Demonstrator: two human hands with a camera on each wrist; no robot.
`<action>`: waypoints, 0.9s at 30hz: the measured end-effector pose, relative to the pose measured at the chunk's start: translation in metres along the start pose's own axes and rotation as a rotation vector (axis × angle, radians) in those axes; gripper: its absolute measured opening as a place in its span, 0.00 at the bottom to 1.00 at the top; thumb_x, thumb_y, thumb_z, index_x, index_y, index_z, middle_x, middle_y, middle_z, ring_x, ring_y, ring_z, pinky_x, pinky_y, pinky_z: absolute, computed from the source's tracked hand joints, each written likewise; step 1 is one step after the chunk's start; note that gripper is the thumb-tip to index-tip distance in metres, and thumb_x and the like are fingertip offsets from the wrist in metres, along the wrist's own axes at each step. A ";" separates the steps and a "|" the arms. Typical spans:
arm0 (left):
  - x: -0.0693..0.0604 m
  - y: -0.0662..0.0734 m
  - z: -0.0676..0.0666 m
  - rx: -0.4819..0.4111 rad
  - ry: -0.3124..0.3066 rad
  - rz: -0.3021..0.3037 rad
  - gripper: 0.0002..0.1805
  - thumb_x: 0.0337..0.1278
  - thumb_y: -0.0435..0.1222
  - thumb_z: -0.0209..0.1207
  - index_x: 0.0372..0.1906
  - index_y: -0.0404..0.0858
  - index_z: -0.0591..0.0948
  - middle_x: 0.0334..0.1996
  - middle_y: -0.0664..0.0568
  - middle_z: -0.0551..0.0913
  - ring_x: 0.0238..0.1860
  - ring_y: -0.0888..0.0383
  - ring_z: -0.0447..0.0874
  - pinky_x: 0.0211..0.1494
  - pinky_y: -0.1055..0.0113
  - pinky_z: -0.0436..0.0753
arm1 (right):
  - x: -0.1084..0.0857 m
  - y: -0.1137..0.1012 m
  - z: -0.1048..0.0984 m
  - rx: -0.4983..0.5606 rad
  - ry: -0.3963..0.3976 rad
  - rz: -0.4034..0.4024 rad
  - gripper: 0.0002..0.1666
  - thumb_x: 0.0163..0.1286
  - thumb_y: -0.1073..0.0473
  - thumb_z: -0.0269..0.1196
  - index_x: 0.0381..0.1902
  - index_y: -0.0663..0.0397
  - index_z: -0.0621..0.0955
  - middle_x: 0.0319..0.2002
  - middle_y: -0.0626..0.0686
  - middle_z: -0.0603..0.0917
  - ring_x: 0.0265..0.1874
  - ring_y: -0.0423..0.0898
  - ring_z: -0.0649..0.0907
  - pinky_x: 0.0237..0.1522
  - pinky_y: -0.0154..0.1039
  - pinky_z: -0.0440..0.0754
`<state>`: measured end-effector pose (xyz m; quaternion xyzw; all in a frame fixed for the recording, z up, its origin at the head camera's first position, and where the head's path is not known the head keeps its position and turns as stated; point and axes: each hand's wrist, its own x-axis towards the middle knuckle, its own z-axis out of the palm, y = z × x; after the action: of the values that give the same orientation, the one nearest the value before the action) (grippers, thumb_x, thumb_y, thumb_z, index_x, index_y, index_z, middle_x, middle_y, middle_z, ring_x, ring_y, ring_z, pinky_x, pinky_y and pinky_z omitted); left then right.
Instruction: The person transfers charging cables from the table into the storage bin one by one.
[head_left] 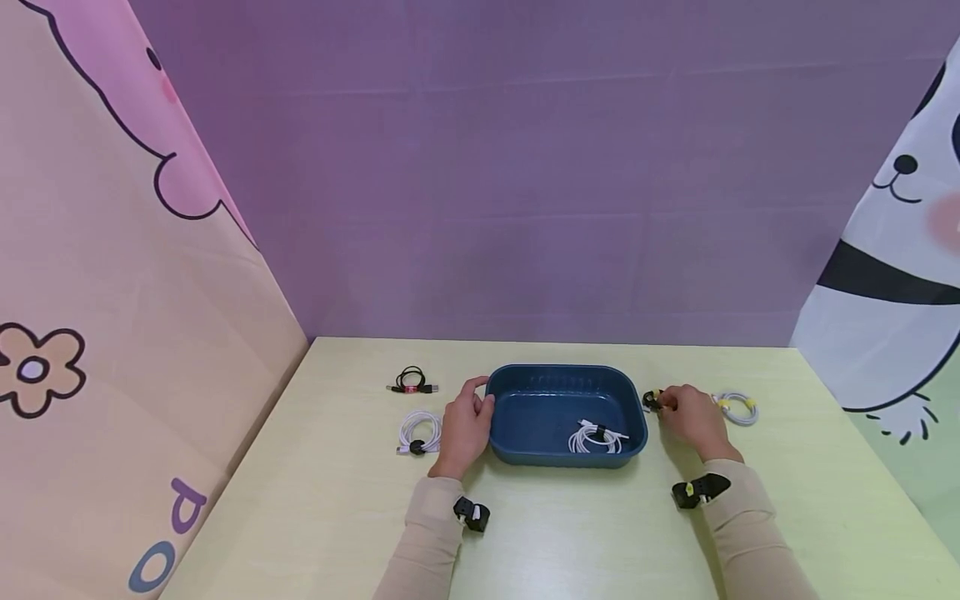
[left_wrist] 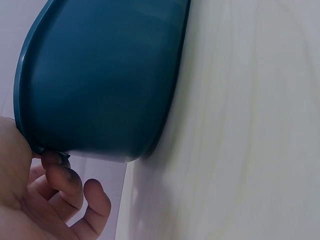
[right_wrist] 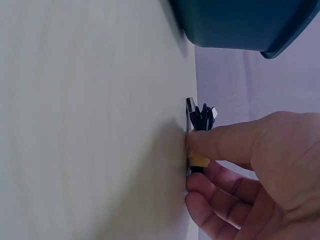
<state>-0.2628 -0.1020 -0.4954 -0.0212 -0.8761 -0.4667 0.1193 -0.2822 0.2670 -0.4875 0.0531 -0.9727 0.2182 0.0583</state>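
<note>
A dark blue plastic box (head_left: 525, 457) stands on the table with a white bundled cable (head_left: 597, 437) lying inside, toward its right end. My left hand (head_left: 462, 429) grips the box's left end at the rim; in the left wrist view its fingers (left_wrist: 65, 180) curl beneath the rim. To the right of the box, my right hand (head_left: 693, 421) pinches a black coiled cable (right_wrist: 202, 117) with a yellow tie between thumb and fingers. That cable is low, at the table surface, and partly hidden by the thumb.
Left of the box lie a black cable (head_left: 412, 382) with a red tie and a white coiled cable (head_left: 418, 433) with a black tie. Beyond my right hand is a white coiled cable (head_left: 738, 408) with yellow ties. A purple cloth (head_left: 480, 183) hangs behind the table (head_left: 570, 533).
</note>
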 end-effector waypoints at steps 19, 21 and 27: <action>0.000 0.000 0.000 -0.003 0.002 0.000 0.20 0.75 0.37 0.57 0.67 0.40 0.76 0.20 0.55 0.70 0.18 0.61 0.67 0.24 0.70 0.65 | -0.003 0.002 0.003 0.071 0.033 0.020 0.10 0.65 0.66 0.62 0.41 0.65 0.87 0.36 0.62 0.87 0.33 0.55 0.84 0.38 0.52 0.80; 0.000 0.000 0.000 -0.002 0.003 0.005 0.20 0.74 0.37 0.57 0.67 0.39 0.77 0.20 0.55 0.70 0.18 0.61 0.67 0.24 0.70 0.65 | -0.003 0.002 0.002 0.077 0.029 0.024 0.11 0.65 0.66 0.62 0.42 0.65 0.86 0.37 0.63 0.87 0.33 0.55 0.84 0.38 0.52 0.80; 0.000 -0.001 0.000 -0.001 0.011 0.023 0.20 0.74 0.36 0.57 0.66 0.39 0.77 0.19 0.55 0.70 0.18 0.61 0.67 0.23 0.70 0.64 | -0.004 0.002 -0.001 0.090 0.028 0.014 0.12 0.65 0.66 0.61 0.43 0.66 0.86 0.38 0.64 0.87 0.35 0.56 0.84 0.39 0.53 0.79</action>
<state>-0.2627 -0.1028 -0.4967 -0.0290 -0.8749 -0.4658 0.1293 -0.2788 0.2694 -0.4885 0.0457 -0.9614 0.2627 0.0677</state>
